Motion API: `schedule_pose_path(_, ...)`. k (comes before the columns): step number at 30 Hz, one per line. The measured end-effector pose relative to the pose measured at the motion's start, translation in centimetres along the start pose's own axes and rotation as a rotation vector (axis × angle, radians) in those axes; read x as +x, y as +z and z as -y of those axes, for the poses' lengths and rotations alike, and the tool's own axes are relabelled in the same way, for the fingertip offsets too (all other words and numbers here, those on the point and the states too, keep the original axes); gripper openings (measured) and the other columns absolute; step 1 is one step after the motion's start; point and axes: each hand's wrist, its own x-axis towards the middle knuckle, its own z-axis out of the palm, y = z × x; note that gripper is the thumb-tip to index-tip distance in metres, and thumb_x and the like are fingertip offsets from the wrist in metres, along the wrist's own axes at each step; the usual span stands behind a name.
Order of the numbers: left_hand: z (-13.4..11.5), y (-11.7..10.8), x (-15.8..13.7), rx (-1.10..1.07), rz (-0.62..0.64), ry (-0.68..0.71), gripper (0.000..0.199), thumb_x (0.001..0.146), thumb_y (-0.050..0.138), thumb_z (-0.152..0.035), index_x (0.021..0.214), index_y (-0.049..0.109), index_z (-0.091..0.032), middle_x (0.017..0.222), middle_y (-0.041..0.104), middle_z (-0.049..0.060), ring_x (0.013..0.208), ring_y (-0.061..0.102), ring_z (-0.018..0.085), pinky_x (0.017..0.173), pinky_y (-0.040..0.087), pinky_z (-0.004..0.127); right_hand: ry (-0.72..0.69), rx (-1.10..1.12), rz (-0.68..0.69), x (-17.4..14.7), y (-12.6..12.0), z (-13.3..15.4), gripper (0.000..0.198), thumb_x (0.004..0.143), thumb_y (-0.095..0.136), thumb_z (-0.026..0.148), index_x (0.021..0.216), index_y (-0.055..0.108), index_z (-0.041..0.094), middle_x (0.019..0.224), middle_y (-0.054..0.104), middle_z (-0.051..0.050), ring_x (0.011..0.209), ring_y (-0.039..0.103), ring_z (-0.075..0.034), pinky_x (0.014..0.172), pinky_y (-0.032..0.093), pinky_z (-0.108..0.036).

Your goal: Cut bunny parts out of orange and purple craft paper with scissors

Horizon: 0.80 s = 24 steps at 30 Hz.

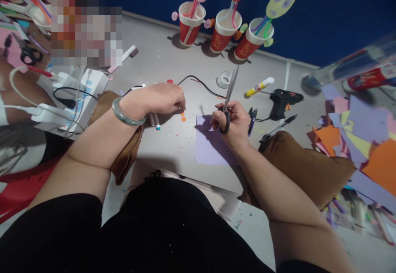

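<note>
My right hand (pixel 233 120) grips a pair of scissors (pixel 229 95) by the black handle, blades pointing away from me and upward. Below it on the table lies a sheet of purple paper (pixel 213 149), partly in the hand's shadow. My left hand (pixel 165 98), with a bracelet at the wrist, is low over the table with its fingers curled together. Its fingertips are right beside small orange paper circles (pixel 183 119); whatever they pinch is hidden. Markers (pixel 156 121) lie partly under that hand.
Three red paper cups (pixel 191 29) with straws and paper faces stand along the back. Tape (pixel 224 80), a glue stick (pixel 259 87) and a black glue gun (pixel 281 102) lie to the right. Paper scraps (pixel 355 128) pile at far right; a power strip (pixel 86 95) is at left, near another person.
</note>
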Motion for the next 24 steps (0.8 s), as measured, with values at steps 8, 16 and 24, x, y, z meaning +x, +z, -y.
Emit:
schedule_pose_path(8, 1.1, 0.1, 0.5, -0.118, -0.023, -0.020, 0.030, 0.082, 0.060, -0.019, 0.103, 0.082, -0.019, 0.089, 0.079, 0.007, 0.079, 0.068, 0.019, 0.075, 0.046, 0.030, -0.001, -0.024, -0.003, 0.0, -0.1, -0.2, 0.052, 0.071, 0.084, 0.067, 0.088, 0.057, 0.026, 0.055, 0.062, 0.008, 0.040, 0.052, -0.010, 0.043, 0.045, -0.024)
schedule_pose_path(16, -0.1, -0.2, 0.3, -0.053, 0.050, 0.030, 0.041, 0.086, 0.056, -0.016, 0.119, 0.080, -0.021, 0.110, 0.081, 0.009, 0.097, 0.069, 0.022, 0.083, 0.046, 0.030, 0.013, 0.020, 0.012, 0.0, 0.0, -0.2, 0.050, 0.070, 0.089, 0.060, 0.089, 0.057, 0.025, 0.055, 0.062, 0.008, 0.041, 0.053, -0.009, 0.041, 0.042, -0.021)
schedule_pose_path(24, 0.0, -0.1, 0.4, -0.021, 0.050, -0.018, 0.032, 0.086, 0.058, -0.019, 0.107, 0.082, -0.020, 0.103, 0.080, 0.008, 0.092, 0.070, 0.021, 0.081, 0.046, 0.029, 0.019, 0.005, 0.015, 0.0, 0.1, -0.2, 0.049, 0.071, 0.088, 0.059, 0.088, 0.057, 0.026, 0.054, 0.063, 0.009, 0.040, 0.053, -0.009, 0.041, 0.043, -0.022)
